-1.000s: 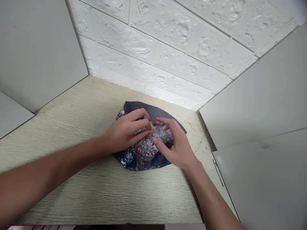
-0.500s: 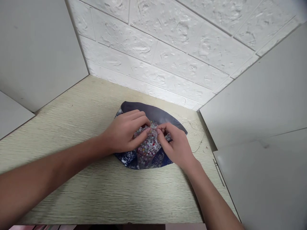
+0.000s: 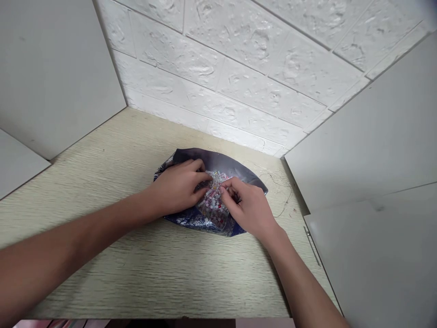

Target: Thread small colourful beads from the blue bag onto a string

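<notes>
A dark blue patterned fabric pouch with a grey lining lies on the tabletop, its sides folded inward. Many small multicoloured beads show in the narrow gap between its edges. My left hand presses on the pouch's left part, fingers curled over the fold. My right hand pinches the fabric at the right edge of the beads. Both sets of fingertips nearly meet above the beads, hiding part of the pile.
The pale wood-grain tabletop is bounded by a white brick-textured wall and grey-white panels at left and right. Thin wispy fibres lie right of the pouch. A slim metal strip runs along the right panel.
The pouch's sides have folded inward over the beads, so fewer beads show. My hands have drawn closer together and the pouch's left edge has spread outward.
</notes>
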Demonstrator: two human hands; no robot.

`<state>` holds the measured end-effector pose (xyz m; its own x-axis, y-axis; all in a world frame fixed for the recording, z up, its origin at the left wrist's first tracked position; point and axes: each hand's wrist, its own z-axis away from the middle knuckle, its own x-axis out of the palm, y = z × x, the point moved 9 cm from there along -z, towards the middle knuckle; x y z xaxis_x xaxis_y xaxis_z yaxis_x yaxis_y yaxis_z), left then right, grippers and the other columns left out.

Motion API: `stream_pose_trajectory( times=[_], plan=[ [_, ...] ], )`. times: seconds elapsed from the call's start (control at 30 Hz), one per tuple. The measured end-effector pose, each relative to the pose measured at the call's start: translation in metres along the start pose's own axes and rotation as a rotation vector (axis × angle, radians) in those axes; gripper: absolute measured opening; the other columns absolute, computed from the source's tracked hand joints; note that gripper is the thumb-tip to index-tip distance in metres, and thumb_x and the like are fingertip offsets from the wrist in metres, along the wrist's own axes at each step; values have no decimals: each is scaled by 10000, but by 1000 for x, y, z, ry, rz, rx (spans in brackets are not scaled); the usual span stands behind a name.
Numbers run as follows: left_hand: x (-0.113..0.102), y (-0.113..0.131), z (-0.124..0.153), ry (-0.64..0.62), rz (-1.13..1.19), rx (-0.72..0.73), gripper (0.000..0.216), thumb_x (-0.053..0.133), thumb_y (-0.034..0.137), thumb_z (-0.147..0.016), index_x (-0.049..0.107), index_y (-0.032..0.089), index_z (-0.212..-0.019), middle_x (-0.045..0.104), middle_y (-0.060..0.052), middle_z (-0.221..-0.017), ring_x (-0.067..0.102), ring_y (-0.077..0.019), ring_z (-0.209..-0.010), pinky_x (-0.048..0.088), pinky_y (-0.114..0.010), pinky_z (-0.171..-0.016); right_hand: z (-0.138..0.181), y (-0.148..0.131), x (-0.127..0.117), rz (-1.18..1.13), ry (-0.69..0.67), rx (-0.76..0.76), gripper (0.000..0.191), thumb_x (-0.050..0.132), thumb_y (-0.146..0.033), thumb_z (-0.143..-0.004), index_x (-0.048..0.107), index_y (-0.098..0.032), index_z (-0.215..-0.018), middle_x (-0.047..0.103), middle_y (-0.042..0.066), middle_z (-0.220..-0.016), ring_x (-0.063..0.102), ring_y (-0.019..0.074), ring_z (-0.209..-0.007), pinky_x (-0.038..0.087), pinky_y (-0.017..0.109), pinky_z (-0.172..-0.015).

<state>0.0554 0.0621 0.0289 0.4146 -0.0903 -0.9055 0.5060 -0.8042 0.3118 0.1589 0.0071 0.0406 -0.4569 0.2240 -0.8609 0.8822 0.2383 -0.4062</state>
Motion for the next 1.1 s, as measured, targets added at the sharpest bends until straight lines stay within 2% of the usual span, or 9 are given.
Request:
stream_pose_trajectory(
  times=[0.17,0.33,0.5,0.57,0.73,0.9,1.1],
  plan=[
    [4,-3,-2,14,128,20,210,494,201,-883,691,170,-952,596,-51,-895,600,-166,-797,465,-278,-699,-1,0,-1,-18,10,-1,150,481,-290,-906,600,-204,-872,565,-33,-597,512,112,-544,336,242,-514],
    [-7,-1,-1,127,231,56,182,514,220,-888,685,176,-932,574,-64,-1020,591,-174,-908,469,-305,-811,1,6,-14,-176,179,23,128,487,-259,-904,596,-200,-872,641,11,-751,582,141,-680,448,269,-625],
    [-8,4,-1,86,273,72,201,500,241,-901,679,172,-959,616,-56,-942,606,-171,-876,479,-290,-777,3,3,-21,-272,265,-18,132,504,-241,-899,628,-210,-934,678,21,-828,623,149,-751,497,285,-694],
    [-9,6,-1,77,272,77,215,491,250,-908,681,169,-968,631,-55,-912,612,-171,-854,482,-283,-756,3,1,-21,-262,267,-27,124,513,-240,-890,629,-208,-920,644,11,-774,595,138,-698,485,272,-650],
    [-11,9,0,99,295,102,225,485,258,-917,681,168,-982,637,-54,-925,616,-164,-854,478,-276,-754,3,0,-21,-220,257,-23,103,522,-247,-879,614,-202,-879,413,-44,-588,420,103,-532,381,248,-536],
    [-10,10,0,97,307,133,218,488,244,-916,676,176,-1003,639,-48,-941,619,-156,-864,475,-265,-766,3,-1,-19,-226,228,-28,96,519,-240,-875,604,-195,-878,390,-51,-587,388,94,-529,330,243,-528],
    [-13,11,1,116,320,151,201,501,228,-904,681,174,-975,645,-49,-925,622,-149,-839,479,-256,-753,5,2,-19,-267,176,16,128,503,-169,-821,476,-195,-699,339,-70,-535,318,75,-479,272,229,-476]
  ],
)
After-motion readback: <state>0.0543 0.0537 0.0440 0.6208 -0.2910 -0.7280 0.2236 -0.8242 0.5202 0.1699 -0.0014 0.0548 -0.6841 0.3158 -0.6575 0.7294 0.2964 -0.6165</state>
